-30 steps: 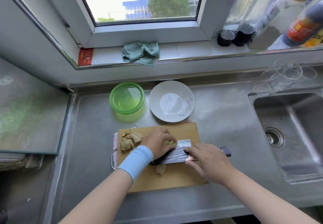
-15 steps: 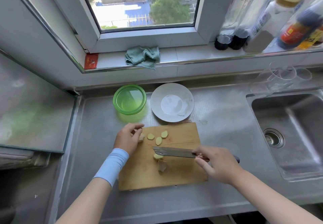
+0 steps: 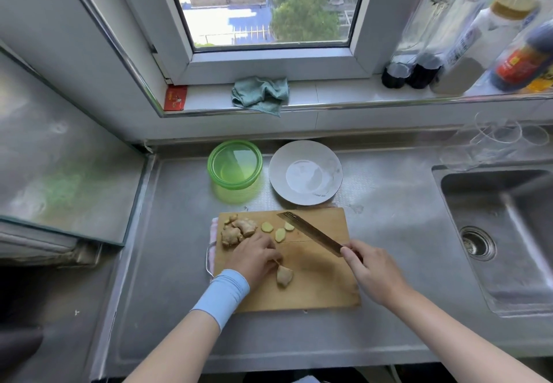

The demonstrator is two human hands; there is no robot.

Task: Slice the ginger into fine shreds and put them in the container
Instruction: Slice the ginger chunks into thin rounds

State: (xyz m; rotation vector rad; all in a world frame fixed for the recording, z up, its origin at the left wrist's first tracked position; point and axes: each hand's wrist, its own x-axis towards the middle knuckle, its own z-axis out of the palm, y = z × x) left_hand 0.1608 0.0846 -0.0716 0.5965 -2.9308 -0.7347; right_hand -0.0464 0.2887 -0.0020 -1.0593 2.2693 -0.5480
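Ginger chunk (image 3: pixel 284 275) toward 6 o'clock on cutting board (image 3: pixel 323 287): probably firm, light, slick where cut, so best pinned cut-face down. Left hand (image 3: pixel 254 255) curled beside it, contact unclear; right hand (image 3: pixel 372 273) wrapped round knife (image 3: pixel 311 233).

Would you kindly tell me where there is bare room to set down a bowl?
Bare counter lies between the board and the sink, and left of the board and container. The board's far half is crowded: ginger, slices, knife.
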